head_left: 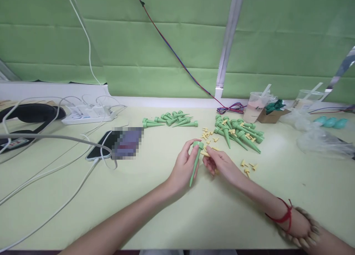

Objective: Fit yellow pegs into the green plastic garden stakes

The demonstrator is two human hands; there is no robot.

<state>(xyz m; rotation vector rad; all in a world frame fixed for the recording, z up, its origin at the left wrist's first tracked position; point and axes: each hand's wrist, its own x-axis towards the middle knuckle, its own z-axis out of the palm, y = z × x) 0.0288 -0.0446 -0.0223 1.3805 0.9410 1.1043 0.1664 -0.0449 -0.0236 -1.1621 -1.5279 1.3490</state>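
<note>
While you work, note:
Spike: green plastic spike [195, 162], looks light & stiff, upright-ish above the table [155, 210].
L hand: your left hand [184, 168] wraps its shaft; grip near the wide top.
R hand: your right hand [220, 164] pinches a small yellow piece [205, 154], prob. slippery, at the cap.

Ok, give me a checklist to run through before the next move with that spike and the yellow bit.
1. Left hand grips spike: ok, held near its head, tip pointing down toward the person.
2. Right hand holds a yellow piece: ok, pinched at the fingertips.
3. Piece lined up with the spike's head: cannot tell, fingers hide the joint.
4. More yellow pieces within reach: ok, scattered just beyond the hands.
5. Spike pile close: ok, beyond the right hand.
6. Cables away from the hands: ok, far left.
</note>
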